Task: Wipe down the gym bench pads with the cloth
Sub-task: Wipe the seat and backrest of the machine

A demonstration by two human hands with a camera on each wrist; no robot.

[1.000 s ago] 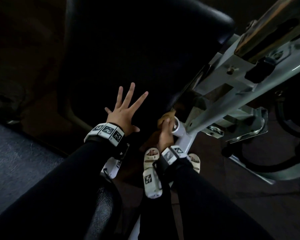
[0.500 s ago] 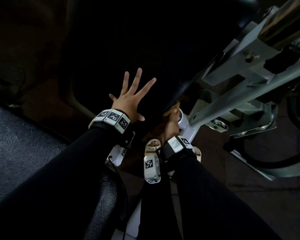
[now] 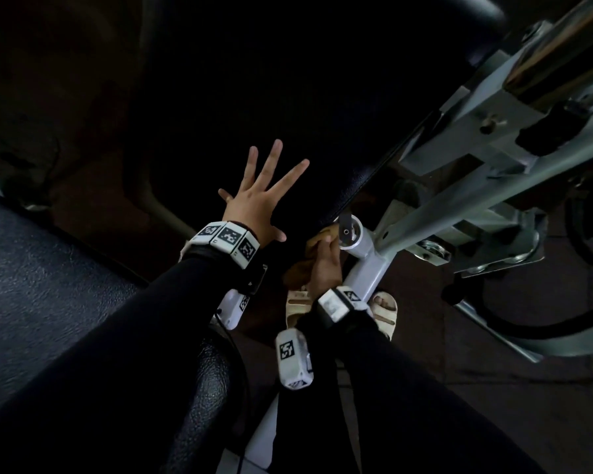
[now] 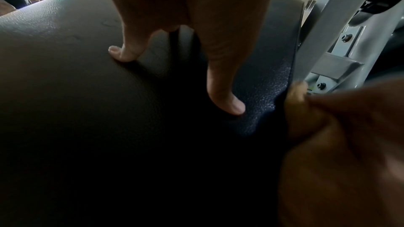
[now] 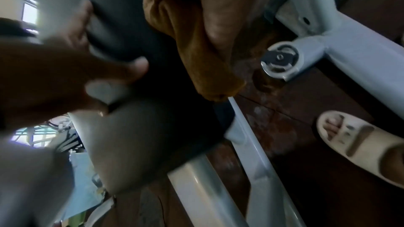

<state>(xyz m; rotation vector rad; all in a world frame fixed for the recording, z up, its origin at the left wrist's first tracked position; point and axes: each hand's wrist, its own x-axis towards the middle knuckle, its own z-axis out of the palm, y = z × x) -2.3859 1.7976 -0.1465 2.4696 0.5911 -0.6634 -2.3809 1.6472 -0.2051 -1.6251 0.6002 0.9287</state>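
A black padded back pad rises tilted ahead of me; its grained skin fills the left wrist view. My left hand lies flat on it with fingers spread, and its fingertips press into the padding. Lower right, my right hand grips a bunched orange-brown cloth against the pad's lower right edge. In the right wrist view the cloth hangs in folds from that hand.
A light grey steel frame with a round pivot cap stands right beside the right hand. A second black pad lies at the left. My feet in pale sandals stand on the dark reddish floor.
The left hand has slid a little higher up the back pad, fingers still spread. The right hand with the cloth stays at the pad's lower edge by the pivot cap.
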